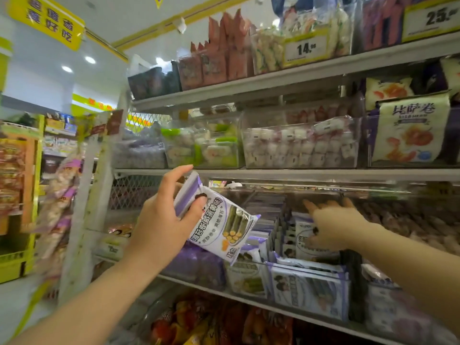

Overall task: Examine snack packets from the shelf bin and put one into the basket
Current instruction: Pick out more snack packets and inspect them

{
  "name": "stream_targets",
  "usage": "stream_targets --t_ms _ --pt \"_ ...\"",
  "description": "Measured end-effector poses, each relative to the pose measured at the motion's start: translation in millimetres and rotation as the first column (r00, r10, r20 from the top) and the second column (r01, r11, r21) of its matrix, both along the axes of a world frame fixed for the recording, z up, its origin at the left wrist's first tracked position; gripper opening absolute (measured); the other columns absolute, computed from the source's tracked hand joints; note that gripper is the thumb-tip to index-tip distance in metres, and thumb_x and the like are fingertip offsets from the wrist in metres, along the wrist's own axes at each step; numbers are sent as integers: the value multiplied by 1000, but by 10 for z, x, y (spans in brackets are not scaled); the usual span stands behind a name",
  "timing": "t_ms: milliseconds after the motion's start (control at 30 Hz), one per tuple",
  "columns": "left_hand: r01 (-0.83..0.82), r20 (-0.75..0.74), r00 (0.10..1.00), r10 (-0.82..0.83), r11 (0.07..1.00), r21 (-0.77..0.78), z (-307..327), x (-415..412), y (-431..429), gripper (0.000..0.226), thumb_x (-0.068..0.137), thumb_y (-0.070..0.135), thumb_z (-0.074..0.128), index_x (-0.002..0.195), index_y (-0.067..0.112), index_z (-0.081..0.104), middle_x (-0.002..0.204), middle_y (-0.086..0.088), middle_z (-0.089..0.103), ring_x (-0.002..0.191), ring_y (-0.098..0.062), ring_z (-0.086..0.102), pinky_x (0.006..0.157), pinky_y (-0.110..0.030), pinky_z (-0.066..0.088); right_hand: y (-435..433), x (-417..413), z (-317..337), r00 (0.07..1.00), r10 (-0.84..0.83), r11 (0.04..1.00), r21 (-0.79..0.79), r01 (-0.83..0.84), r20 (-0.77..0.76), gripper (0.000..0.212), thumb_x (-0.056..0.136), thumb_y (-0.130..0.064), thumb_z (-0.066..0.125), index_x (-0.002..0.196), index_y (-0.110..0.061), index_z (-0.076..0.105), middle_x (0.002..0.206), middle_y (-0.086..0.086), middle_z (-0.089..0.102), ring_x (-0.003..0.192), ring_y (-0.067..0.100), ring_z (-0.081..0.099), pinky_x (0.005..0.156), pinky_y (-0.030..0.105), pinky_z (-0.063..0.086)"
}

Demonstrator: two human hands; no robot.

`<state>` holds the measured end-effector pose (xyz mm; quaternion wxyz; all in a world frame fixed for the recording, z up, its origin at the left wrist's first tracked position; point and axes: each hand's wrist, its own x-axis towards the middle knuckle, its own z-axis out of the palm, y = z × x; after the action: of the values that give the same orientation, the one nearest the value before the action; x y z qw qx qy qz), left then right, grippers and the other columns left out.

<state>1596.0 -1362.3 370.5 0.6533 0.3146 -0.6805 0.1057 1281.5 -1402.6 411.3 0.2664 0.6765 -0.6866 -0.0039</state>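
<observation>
My left hand (164, 220) grips a white and purple snack packet (224, 222) printed with green rolls, held tilted in front of the shelf. My right hand (333, 227) reaches into the clear shelf bin (311, 292) with fingers spread, resting on the upright white and purple packets (301, 232) stacked inside. Whether it grips one I cannot tell. No basket is in view.
Shelves above hold clear bins of wrapped sweets (298, 145), a pizza-roll bag (410, 130) and yellow price tags (307, 48). Orange and red packets (199, 324) lie on the shelf below. An aisle with hanging snack strips (59, 195) opens to the left.
</observation>
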Motion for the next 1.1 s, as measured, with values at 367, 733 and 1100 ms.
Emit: stream_targets --t_ms 367,733,1100 --pt "-27 -23 999 31 986 164 -541 365 509 44 86 45 60 120 57 35 95 15 61 76 -13 65 63 -47 55 379 450 -264 960 260 927 -251 -279 -105 77 83 -65 52 147 -33 24 141 -5 48 130 20 43 109 40 27" --pt "-7 -34 999 27 868 496 -1347 1013 451 39 79 40 76 111 46 56 106 19 68 92 -4 67 80 -43 57 402 2145 -1392 214 567 594 -215 -775 795 35 96 -43 49 120 -22 63 114 -6 69 105 11 64 96 36 48" --pt "72 -124 992 27 685 725 -2326 1299 159 42 72 32 83 106 42 60 93 16 68 86 7 64 72 -12 50 22 2731 -2676 -272 -62 498 -206 -842 960 34 81 -33 65 90 0 69 92 23 70 85 28 65 82 43 50"
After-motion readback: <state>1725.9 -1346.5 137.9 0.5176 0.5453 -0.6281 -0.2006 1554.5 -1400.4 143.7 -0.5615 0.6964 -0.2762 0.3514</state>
